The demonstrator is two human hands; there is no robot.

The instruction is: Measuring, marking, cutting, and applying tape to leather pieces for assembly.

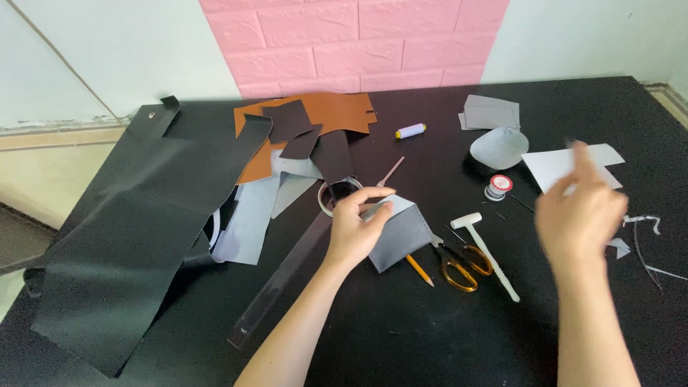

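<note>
Now, keep ur left hand (pixel 352 231) pinching the folded grey piece (pixel 403 233) firm w/ thumb on top, since ur right hand (pixel 579 212), blurred & grasping nothing, hovers near the white paper (pixel 555 168).

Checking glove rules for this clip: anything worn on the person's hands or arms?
Nothing visible. Both forearms are bare up to the bottom edge of the picture, with no sleeves showing. The left hand has no glove, ring, watch or bracelet that can be seen. The right hand is motion-blurred; it looks bare too, but small items such as a ring cannot be ruled out.
</note>
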